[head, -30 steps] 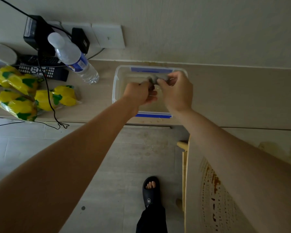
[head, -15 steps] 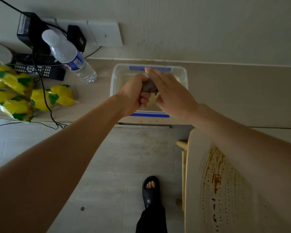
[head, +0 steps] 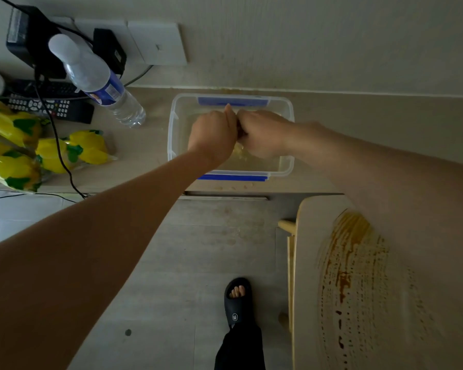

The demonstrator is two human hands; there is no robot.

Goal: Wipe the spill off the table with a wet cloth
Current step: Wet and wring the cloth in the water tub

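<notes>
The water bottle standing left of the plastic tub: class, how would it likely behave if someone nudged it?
The water bottle is tall and narrow, so it would probably tip rather than slide. It looks partly filled, so fairly light. Once down, its round body would likely roll along the counter, perhaps against the tub.

Bare counter [head: 372,129] is left right of the right hand [head: 262,137]; left of the left hand [head: 211,134], passage is narrowed by a tilted bottle [head: 102,81].
</notes>
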